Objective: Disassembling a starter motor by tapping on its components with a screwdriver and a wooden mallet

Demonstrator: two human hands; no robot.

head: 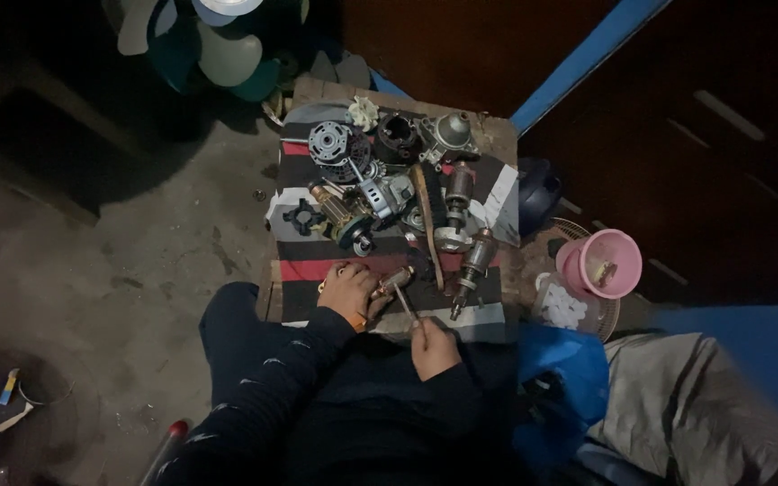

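My left hand (350,292) grips a small motor armature (395,282) with copper windings, resting at the near edge of a striped cloth (317,268). A thin metal tool (407,306) is pinched in my right hand (434,346), its tip against the armature. Both dark sleeves run down toward the bottom of the frame.
The cloth covers a low wooden board (497,135) crowded with several motor parts: a round stator (333,142), armatures (474,261), a metal housing (453,131). A pink bowl (607,263) and a clear container (562,306) stand right. Fan blades (227,54) lie at the top left; concrete floor lies left.
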